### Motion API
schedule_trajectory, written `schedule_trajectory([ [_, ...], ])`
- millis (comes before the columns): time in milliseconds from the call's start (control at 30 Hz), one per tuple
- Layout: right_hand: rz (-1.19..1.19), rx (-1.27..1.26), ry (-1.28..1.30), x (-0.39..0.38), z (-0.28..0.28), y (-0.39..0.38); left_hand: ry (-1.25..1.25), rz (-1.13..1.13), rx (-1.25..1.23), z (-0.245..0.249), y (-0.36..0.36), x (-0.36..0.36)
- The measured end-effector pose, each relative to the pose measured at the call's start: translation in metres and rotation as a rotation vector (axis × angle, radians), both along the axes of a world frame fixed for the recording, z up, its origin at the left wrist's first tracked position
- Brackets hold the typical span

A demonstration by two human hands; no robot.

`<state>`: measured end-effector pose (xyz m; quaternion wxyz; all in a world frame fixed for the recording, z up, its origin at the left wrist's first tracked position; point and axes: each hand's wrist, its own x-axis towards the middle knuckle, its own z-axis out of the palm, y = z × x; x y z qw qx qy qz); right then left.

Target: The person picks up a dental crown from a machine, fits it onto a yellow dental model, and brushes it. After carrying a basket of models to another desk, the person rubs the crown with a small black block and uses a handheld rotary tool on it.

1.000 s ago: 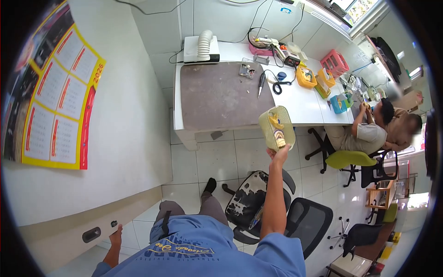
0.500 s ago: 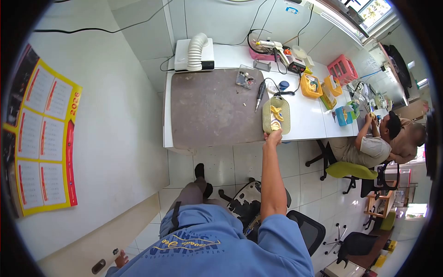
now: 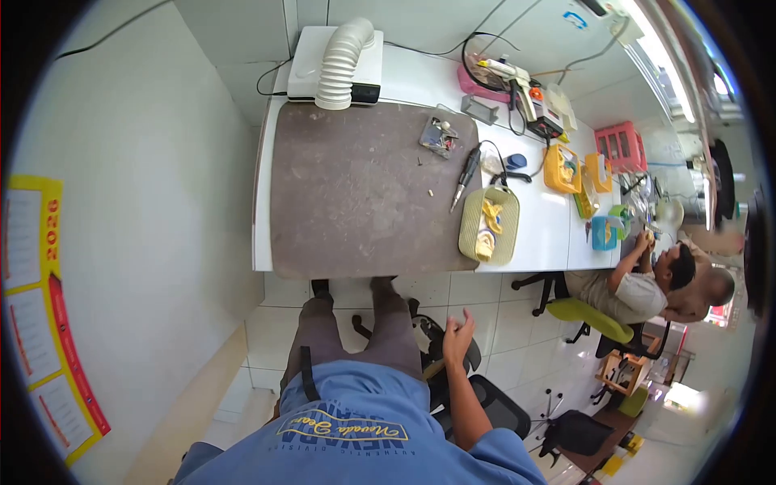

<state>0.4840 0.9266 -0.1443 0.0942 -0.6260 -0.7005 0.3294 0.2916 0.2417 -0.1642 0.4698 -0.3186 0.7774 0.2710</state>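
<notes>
In the lower middle of the frame, your right hand (image 3: pixel 458 335) shows its fingers (image 3: pixel 467 320) spread apart and gripping nothing, just above the black chair (image 3: pixel 493 404). Your left hand is out of view. The pale basket (image 3: pixel 467 230) sits upright at centre right, apart from your hand, on the white table (image 3: pixel 541 226) at the right edge of the brown mat (image 3: pixel 364 190), with yellow pieces inside. As I read it, the basket is set down and your hand is free; taking it up would call for a long reach across the chair. A handpiece (image 3: pixel 467 170) lies beside the basket, and a hose extractor (image 3: pixel 343 56) stands at top centre. Another person (image 3: pixel 638 291) sits at far right, and a calendar (image 3: pixel 32 323) hangs at lower left.
</notes>
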Motion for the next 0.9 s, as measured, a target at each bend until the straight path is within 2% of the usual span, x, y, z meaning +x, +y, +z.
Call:
schedule_trajectory([
  [67, 0.116, -0.142, -0.229, 0.032, -0.017, 0.007, -0.012, -0.015, -0.004, -0.014, 0.026, 0.012],
  [133, 0.354, -0.082, -0.391, 0.092, -0.073, 0.020, -0.023, -0.021, -0.033, -0.027, 0.046, 0.029],
  [200, 0.534, -0.107, -0.604, 0.097, -0.071, 0.040, -0.038, -0.010, -0.082, -0.040, 0.066, 0.052],
  [267, 0.795, -0.137, -0.797, 0.128, -0.112, 0.061, -0.051, 0.001, -0.138, -0.054, 0.084, 0.075],
  [333, 1.040, -0.394, -0.889, 0.153, -0.146, 0.081, -0.072, 0.012, -0.181, -0.069, 0.099, 0.101],
  [367, 1.022, -0.487, -0.736, 0.168, -0.161, 0.092, -0.086, 0.011, -0.200, -0.076, 0.105, 0.114],
  [500, 0.985, -0.594, -0.691, 0.223, -0.198, 0.103, -0.144, 0.001, -0.223, -0.111, 0.140, 0.156],
  [567, 0.660, -0.390, -0.563, 0.237, -0.200, 0.103, -0.186, -0.018, -0.216, -0.131, 0.164, 0.175],
  [600, 0.665, -0.389, -0.563, 0.229, -0.187, 0.107, -0.201, -0.041, -0.203, -0.140, 0.174, 0.181],
  [667, 0.889, -0.489, -0.609, 0.182, -0.150, 0.120, -0.244, -0.100, -0.180, -0.157, 0.193, 0.195],
  [767, 1.018, -0.441, -0.642, 0.348, -0.268, 0.133, -0.299, -0.220, -0.136, -0.167, 0.223, 0.208],
  [800, 0.970, -0.503, -0.628, 0.330, -0.241, 0.129, -0.315, -0.278, -0.115, -0.168, 0.230, 0.211],
  [900, 0.873, -0.550, -0.578, 0.294, -0.210, 0.127, -0.362, -0.489, -0.036, -0.168, 0.240, 0.222],
])
